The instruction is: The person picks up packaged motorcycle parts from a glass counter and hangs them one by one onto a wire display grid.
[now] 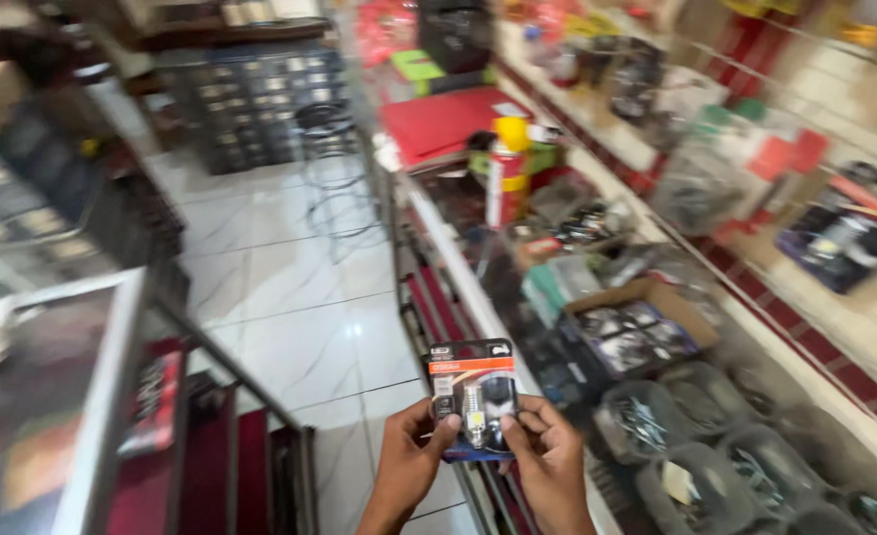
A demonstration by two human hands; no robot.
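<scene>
a: what's by the glass counter (438, 228)?
b: the bulb pack (473, 398), lifted just off its near end, not set down.
a: and the hands?
b: left hand (409, 464) and right hand (547, 461) both pinch its lower corners.

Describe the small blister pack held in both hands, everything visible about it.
The blister pack is a small flat card, black with an orange band across the upper part and a clear plastic bubble showing a pale bulb-like part. It stands upright, facing the camera, above the white tiled floor. The left hand pinches its lower left edge, the right hand its lower right.
</scene>
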